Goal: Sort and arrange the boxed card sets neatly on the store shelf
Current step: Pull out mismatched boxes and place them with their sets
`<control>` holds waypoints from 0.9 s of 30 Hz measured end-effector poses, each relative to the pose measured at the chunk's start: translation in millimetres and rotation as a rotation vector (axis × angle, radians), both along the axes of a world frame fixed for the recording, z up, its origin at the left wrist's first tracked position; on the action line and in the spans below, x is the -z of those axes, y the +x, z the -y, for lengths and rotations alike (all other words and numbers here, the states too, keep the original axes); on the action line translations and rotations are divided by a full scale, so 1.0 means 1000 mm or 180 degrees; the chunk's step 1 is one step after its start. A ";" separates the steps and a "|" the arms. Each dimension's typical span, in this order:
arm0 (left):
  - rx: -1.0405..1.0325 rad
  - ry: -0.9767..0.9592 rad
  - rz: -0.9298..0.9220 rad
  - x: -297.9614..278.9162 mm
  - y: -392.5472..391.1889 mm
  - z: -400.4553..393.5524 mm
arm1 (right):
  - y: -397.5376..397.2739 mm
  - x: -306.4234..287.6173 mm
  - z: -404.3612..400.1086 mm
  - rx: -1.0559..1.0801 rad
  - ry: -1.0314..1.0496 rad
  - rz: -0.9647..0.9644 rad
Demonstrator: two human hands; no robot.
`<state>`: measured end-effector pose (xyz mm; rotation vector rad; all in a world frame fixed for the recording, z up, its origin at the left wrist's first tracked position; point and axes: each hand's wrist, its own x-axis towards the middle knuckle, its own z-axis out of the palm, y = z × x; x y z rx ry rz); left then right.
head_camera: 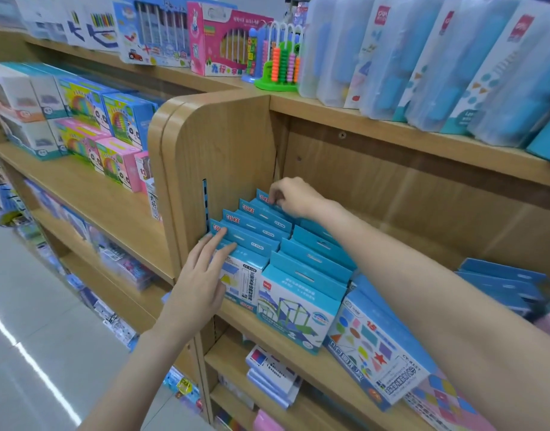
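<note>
right hand (294, 197) pinches rear box (264, 197) top | left hand (205, 275) flat, released, on front box (252, 244) | box row (261, 225) runs front-to-back along shelf (298, 362) divider

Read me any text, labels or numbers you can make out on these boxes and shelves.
"15" on the shapes box, front right.
"CY-8113", only roughly legible, on the left row's front box.
Red logo on the frame-picture box: too small to read.
Red logos on the clear cases on the upper shelf: blurred.
Chinese print on the pink box: not reliably readable.
</note>
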<state>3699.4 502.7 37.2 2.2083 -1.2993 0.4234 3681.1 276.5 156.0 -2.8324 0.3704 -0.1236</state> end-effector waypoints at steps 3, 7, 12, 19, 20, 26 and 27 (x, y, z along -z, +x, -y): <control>-0.0146 -0.0369 -0.0071 -0.005 -0.010 -0.001 | -0.021 -0.016 0.003 0.0127 0.0241 0.0317; -0.0122 -0.0897 -0.0116 -0.026 -0.032 0.011 | -0.098 -0.037 0.021 0.0310 0.0202 0.0501; 0.0759 -0.0931 -0.0147 -0.049 -0.071 0.045 | -0.219 -0.043 0.069 0.1012 0.0059 0.0279; 0.2021 -0.0211 0.0214 -0.059 -0.102 0.089 | -0.302 -0.018 0.113 0.1196 -0.0521 -0.1179; 0.2075 -0.0087 0.0291 -0.059 -0.104 0.094 | -0.304 -0.012 0.115 0.1195 -0.0516 -0.1247; 0.2121 0.0150 0.0507 -0.052 -0.106 0.105 | -0.315 -0.007 0.132 0.1233 -0.0558 -0.0602; 0.2114 0.0143 0.0514 -0.052 -0.104 0.106 | -0.316 -0.011 0.134 0.1325 -0.0592 -0.0392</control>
